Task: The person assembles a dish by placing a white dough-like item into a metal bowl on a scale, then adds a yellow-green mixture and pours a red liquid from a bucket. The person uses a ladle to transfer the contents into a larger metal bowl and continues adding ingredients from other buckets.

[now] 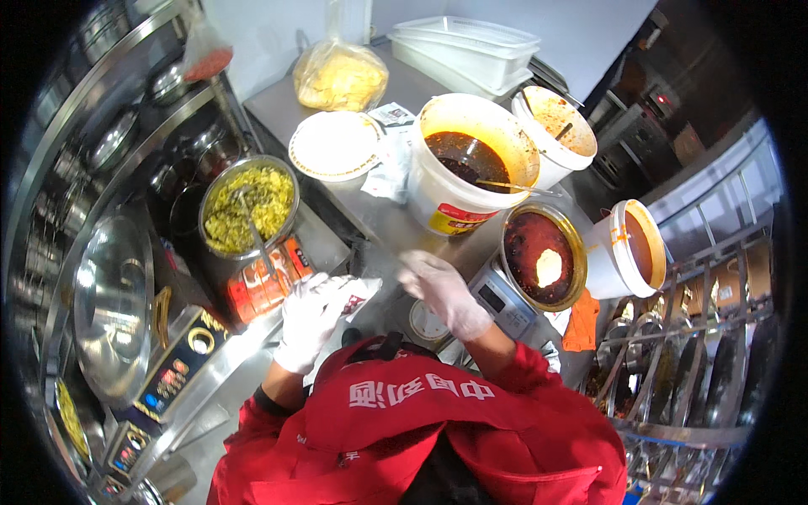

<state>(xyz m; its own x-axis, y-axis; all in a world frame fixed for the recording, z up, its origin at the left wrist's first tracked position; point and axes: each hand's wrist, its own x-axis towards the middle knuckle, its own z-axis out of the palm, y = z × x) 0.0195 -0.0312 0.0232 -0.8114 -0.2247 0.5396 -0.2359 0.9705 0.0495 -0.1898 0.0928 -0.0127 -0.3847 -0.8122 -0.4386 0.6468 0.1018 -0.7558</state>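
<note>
My left hand (314, 315), in a thin white glove, grips a small white packet (361, 299) with red print, which sticks out towards my right hand. My right hand (442, 293), also gloved, is held apart from the packet with its fingers curled and blurred; whether it pinches anything is unclear. Beside my left hand lie orange-red packages (262, 287). Behind them a steel bowl (209, 237) holds chopped yellow-green vegetables, with a ladle (254, 230) in it. To the right of my right hand, a digital scale (502, 303) bears a round pot (581, 265) of red chilli oil with a pale lump in it.
A large white bucket (435, 189) holds dark oil and a ladle handle. More tubs (552, 161) (609, 252) stand to the right. A lidded tub (334, 145), a bag of yellow food (341, 76) and plastic baskets (464, 50) are behind. An induction cooker panel (180, 363) lies left.
</note>
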